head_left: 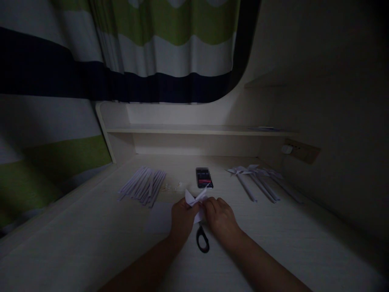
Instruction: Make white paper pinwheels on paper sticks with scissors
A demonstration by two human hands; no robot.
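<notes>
Between my two hands is a white paper pinwheel (197,198), its folded blades sticking up. My left hand (182,215) pinches its left side with the thumb near the centre. On the other side, my right hand (219,215) has its fingers closed on the paper. Scissors (202,240) lie on the desk just below the hands; a black handle loop shows and the rest is hidden. A flat sheet of white paper (158,217) rests left of my left hand. Beyond the pinwheel lies a phone (204,177) with its screen lit.
Rolled paper sticks (144,184) lie in a pile at the left, with small pale bits (172,187) beside them. Several pinwheels on sticks (258,182) lie at the right. A shelf (194,129) spans the back, below a striped curtain (173,48). A plug (286,149) sits in the right wall's socket.
</notes>
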